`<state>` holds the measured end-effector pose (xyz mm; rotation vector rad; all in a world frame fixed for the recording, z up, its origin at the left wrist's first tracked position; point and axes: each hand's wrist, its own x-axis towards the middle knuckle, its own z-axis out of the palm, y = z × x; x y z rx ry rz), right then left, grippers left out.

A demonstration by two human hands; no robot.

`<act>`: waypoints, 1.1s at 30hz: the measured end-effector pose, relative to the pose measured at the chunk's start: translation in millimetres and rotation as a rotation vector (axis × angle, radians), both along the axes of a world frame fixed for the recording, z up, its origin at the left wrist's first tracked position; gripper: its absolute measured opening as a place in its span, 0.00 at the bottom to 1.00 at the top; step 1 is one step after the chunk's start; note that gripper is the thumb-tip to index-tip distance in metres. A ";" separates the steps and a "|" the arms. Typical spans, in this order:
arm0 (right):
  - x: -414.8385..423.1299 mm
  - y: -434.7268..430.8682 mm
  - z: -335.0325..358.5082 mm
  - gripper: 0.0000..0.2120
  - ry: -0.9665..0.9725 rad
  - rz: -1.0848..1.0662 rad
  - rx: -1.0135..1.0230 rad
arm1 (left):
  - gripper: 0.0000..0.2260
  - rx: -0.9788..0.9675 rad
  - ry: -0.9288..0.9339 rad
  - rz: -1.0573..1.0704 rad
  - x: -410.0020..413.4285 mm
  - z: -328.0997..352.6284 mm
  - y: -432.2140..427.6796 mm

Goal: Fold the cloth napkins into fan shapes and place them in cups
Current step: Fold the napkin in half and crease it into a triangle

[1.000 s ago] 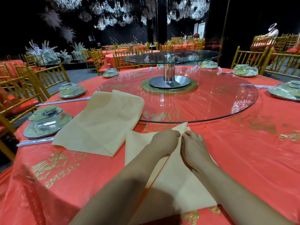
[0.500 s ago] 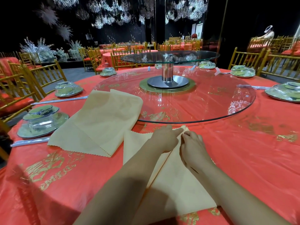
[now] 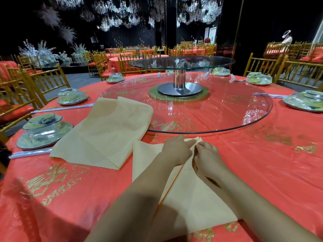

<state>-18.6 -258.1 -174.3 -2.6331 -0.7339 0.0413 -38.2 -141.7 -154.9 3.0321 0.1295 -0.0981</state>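
Note:
A pale yellow cloth napkin [image 3: 190,198] lies on the red tablecloth right in front of me, with a crease running from its far corner toward me. My left hand [image 3: 176,151] and my right hand [image 3: 208,159] meet at that far corner, and each pinches the cloth there. A stack of folded yellow napkins [image 3: 104,133] lies to the left, its far end resting on the glass turntable. No cup stands apart; wrapped place settings [image 3: 43,131] hold glassware.
A large glass turntable [image 3: 244,109] with a raised glass tier [image 3: 181,62] on a steel post fills the table's middle. Wrapped place settings ring the red table [image 3: 262,163], with wrapped chopsticks [image 3: 29,152] beside them. Gold chairs surround it. A person stands far right.
My hands have stayed at the napkin's far corner, with the left fingers reaching slightly further over the tip. The stack has not moved.

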 end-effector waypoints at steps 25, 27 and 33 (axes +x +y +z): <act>34.3 -0.9 -7.1 0.16 -0.360 -0.035 -0.205 | 0.23 -0.227 -0.134 -0.125 -38.0 -0.4 17.1; 35.5 -0.1 -7.9 0.16 -0.373 -0.042 -0.222 | 0.18 -0.278 -0.211 -0.181 -69.6 -1.8 29.7; 36.3 1.1 -8.8 0.17 -0.425 -0.017 -0.245 | 0.18 -0.338 -0.396 -0.172 -157.7 -23.4 58.0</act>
